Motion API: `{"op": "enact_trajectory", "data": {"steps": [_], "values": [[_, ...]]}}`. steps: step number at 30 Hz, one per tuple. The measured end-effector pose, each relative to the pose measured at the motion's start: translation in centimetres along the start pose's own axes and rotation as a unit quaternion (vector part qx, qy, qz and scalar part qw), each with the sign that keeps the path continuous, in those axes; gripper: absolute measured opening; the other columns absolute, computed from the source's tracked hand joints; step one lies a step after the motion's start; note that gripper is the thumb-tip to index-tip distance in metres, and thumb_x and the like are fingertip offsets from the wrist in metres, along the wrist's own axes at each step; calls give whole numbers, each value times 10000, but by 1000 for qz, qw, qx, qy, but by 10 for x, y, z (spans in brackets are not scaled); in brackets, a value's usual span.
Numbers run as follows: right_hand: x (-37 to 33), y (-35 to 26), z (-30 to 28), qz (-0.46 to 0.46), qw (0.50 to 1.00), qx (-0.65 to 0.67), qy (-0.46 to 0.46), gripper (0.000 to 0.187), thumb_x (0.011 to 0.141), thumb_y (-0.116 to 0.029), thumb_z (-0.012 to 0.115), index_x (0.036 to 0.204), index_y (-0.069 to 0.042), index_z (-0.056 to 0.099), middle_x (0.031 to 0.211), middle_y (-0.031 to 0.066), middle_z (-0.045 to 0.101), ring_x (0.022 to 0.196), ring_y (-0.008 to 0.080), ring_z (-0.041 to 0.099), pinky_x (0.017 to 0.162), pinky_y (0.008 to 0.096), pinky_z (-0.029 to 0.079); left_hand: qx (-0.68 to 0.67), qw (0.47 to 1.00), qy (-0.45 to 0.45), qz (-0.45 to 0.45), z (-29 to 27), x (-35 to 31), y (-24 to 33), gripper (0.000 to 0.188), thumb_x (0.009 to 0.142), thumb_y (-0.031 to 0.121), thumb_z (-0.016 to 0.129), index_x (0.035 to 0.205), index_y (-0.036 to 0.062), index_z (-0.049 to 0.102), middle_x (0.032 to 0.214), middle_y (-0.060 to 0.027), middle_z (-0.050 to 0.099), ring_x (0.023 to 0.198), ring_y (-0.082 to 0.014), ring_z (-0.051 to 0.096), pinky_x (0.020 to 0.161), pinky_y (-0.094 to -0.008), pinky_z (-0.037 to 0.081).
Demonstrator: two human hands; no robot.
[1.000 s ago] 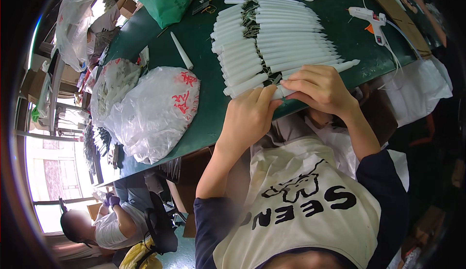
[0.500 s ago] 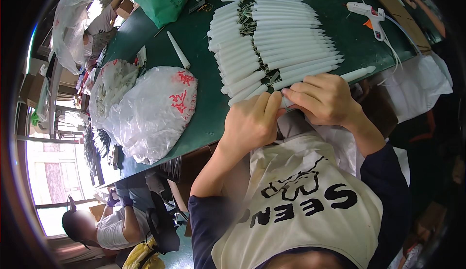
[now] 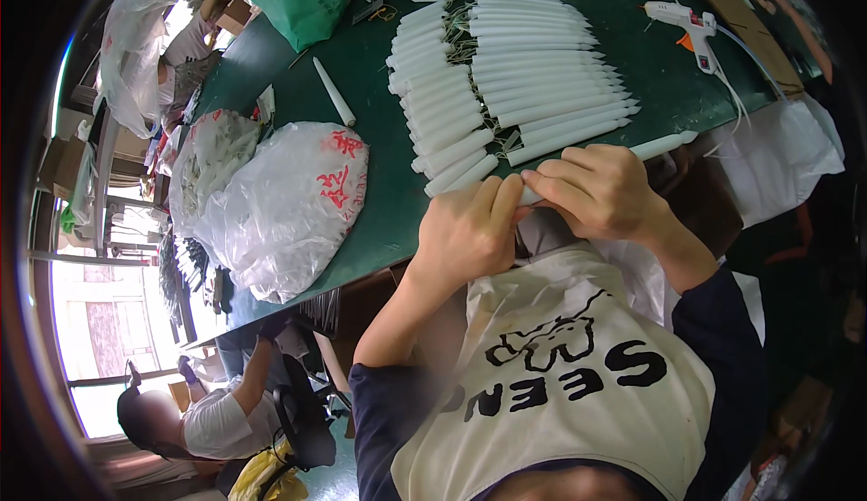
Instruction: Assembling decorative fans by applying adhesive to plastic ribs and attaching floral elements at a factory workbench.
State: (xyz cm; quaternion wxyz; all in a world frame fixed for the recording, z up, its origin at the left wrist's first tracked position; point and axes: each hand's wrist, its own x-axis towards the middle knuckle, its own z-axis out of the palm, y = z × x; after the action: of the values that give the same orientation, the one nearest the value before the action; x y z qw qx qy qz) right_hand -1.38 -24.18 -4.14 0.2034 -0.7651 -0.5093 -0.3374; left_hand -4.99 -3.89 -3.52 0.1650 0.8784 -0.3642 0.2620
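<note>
Both of my hands are closed on a white taper candle (image 3: 666, 145) at the table's near edge. Its pointed end sticks out to the right of my right hand (image 3: 601, 192). My left hand (image 3: 470, 225) grips the other end, and a short white stretch shows between the two hands. My fingers hide the rest. Just beyond them lie rows of similar white candles (image 3: 551, 76), with shorter white pieces (image 3: 442, 117) on the left. Thin wires and small greenish strips (image 3: 462, 38) run between the pieces and the candles.
A white glue gun (image 3: 682, 20) with a cord lies at the right. To the left are a clear plastic bag (image 3: 280, 212), a single white candle (image 3: 334, 93) and a green bag (image 3: 296, 0). Scissors (image 3: 386, 13) lie farther back. Another person (image 3: 221, 415) sits at the lower left.
My hands have barely moved; more of the white candle shows between my fingers, and its pointed end has shifted slightly down. The seated person's arm has moved up toward the table.
</note>
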Motion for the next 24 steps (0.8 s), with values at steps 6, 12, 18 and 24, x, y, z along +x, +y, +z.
{"op": "enact_trajectory", "data": {"steps": [6,12,18,24], "values": [[5,-6,-1,32,999,4,12,295,664,-110,731,938,-16,672,793,41,637,581,180,568,486,293,447,-19,999,-1,-28,-4,0,5,244,759,84,654,980,1,592,682,-63,508,525,-222,533,439,-337,385],[6,-5,2,30,998,31,-38,266,673,-106,733,914,-18,662,789,45,646,592,191,582,489,297,449,-43,998,-10,-50,-3,-6,2,250,754,57,648,991,-12,608,692,-88,546,524,-266,551,448,-350,398],[18,4,7,27,998,39,-30,274,684,-100,741,933,-30,653,792,46,647,633,201,604,512,316,463,-1,999,7,-39,-11,6,-9,195,799,128,659,955,38,585,664,-46,498,521,-215,536,434,-344,384],[30,14,15,11,999,17,39,339,716,-115,763,1029,-73,640,993,68,635,914,259,609,745,363,511,75,993,49,-79,-19,0,-24,210,799,162,695,957,56,606,679,-43,534,534,-217,550,455,-338,411]]}}
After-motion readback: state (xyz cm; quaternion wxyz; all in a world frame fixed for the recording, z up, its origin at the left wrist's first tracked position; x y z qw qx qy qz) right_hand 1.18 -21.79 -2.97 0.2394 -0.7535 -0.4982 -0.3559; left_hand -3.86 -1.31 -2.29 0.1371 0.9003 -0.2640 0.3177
